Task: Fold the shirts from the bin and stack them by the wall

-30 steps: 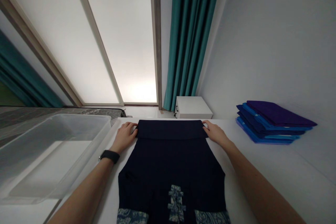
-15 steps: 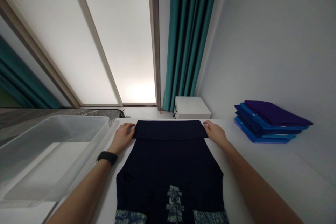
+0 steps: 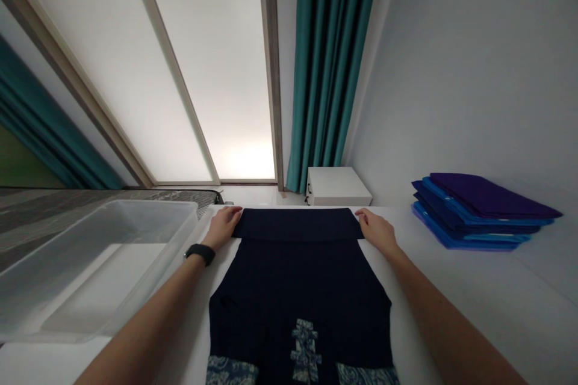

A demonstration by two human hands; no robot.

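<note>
A dark navy apron [image 3: 300,289] lies flat on the white table in front of me. Its far end is turned over into a wide straight band, and patterned blue-and-white trim shows on its pockets and in the middle near the bottom of the view. At the band's left end, my left hand [image 3: 222,227], with a black watch on the wrist, has its fingers closed on the cloth edge. My right hand [image 3: 378,231] holds the opposite end the same way, fingers bent. The fingertips are partly hidden against the dark fabric.
To the left stands a clear plastic bin [image 3: 153,271]. A stack of folded blue and purple cloths [image 3: 478,213] sits on the right by the wall. Beyond the table's far edge are a white cabinet [image 3: 338,185] and a teal curtain [image 3: 336,72].
The view has shifted slightly, so everything appears a little farther right. Both hands stay at the two ends of the band, and the apron looks unchanged.
</note>
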